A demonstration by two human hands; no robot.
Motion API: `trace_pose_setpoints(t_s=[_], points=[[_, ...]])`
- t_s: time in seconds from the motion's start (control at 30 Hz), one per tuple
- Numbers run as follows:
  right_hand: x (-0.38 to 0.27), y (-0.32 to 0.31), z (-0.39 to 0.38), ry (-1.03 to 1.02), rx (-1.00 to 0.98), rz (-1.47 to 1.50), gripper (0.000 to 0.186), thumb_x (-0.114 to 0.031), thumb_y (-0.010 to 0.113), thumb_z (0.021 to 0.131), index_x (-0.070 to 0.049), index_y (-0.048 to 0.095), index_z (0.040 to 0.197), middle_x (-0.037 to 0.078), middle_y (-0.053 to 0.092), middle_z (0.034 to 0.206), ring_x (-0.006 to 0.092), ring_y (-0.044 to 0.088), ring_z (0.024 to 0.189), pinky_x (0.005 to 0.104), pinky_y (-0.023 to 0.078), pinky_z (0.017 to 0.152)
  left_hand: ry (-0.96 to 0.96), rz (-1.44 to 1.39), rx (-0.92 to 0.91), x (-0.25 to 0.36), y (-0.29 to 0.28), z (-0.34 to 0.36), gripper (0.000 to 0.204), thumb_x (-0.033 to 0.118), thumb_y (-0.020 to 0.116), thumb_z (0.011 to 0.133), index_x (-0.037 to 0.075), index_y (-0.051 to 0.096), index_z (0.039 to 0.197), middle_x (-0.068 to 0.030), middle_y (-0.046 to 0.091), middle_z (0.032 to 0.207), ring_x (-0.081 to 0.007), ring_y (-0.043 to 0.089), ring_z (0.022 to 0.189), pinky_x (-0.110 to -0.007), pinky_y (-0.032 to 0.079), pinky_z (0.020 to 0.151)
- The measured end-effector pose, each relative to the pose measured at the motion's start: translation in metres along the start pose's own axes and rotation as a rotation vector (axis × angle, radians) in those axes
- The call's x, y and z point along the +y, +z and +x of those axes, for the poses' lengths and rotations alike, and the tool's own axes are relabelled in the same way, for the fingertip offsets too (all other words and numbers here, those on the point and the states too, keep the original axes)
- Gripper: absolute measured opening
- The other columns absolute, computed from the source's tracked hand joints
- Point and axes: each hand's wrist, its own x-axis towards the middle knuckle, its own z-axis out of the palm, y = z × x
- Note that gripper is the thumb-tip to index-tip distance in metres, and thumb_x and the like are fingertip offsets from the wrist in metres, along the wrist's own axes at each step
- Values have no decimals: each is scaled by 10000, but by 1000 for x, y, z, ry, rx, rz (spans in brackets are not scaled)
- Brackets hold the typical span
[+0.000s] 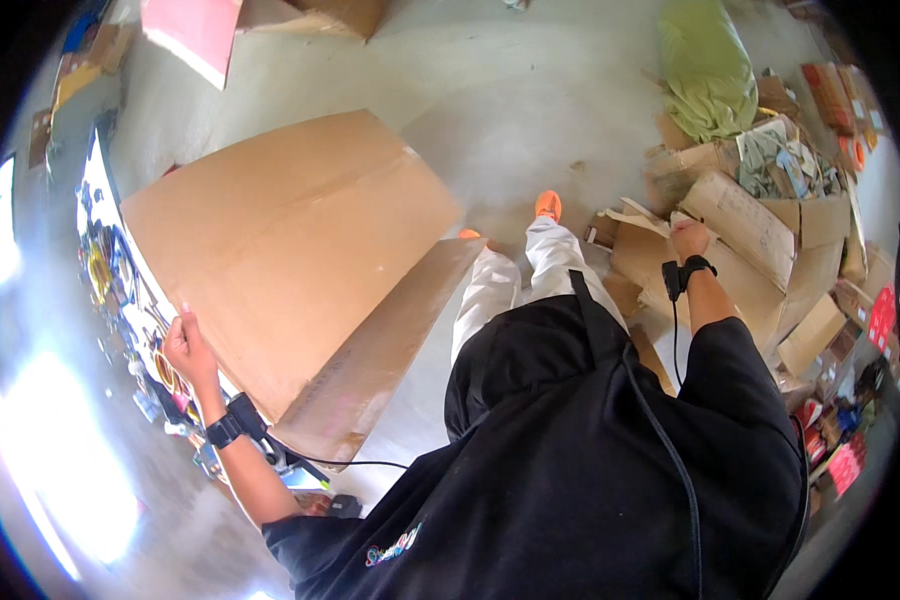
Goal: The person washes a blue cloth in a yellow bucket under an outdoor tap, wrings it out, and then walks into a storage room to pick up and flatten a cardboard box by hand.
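In the head view, the left hand [190, 350] is gripping a large cardboard sheet [280, 240] beside the legs [485, 295]; the right hand [689, 238] is resting by a torn box [740, 215], its grip impossible to tell. One-sided support is risking the sheet's swinging into the legs.

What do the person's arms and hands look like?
The left hand and right hand wear no gloves. Each has a black wrist strap with a small black box, and a thin black cable runs from it. The black sleeves look short and loose.
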Motion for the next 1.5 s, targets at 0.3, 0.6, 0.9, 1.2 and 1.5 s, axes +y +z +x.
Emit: trace_pose_setpoints(t_s=[0.3,0.6,0.9,1.2,1.5], points=[[94,57,-33,-5,-196,-148,279,-116,694,803,-133,798,1061,149,775,1098,320,737,1010,373,571,906,98,-240,-34,48,98,73,528,259,647,1065,110,365,645,94,324,644,-33,271,636,-276,205,548],[71,20,-108,311,-155,412,443,-146,662,808,-100,720,1245,201,728,1231,368,681,1173,429,530,1020,-32,-524,-194,154,90,100,303,290,631,1071,24,670,929,-33,711,874,-90,644,767,-248,535,695],[-103,-129,30,-37,-499,1251,890,-737,617,922,-73,525,1507,186,513,1518,332,504,1380,470,433,1130,115,-693,-10,248,9,55,369,329,571,1096,-12,692,1022,-19,694,882,-115,634,835,-287,527,745],[-224,-237,114,62,-1653,1947,992,-821,500,925,-138,359,1631,181,388,1652,298,364,1522,430,278,1254,83,-425,365,180,-142,-6,380,327,568,1099,-15,671,970,-14,647,828,-107,578,791,-287,488,708],[-246,-283,55,-263,-1242,1507,680,-490,649,1015,-21,518,1490,135,620,1433,224,613,1276,377,493,1091,-54,-135,383,86,-177,-43,399,325,565,1102,-18,651,918,-9,600,774,-100,521,748,-286,450,671]])
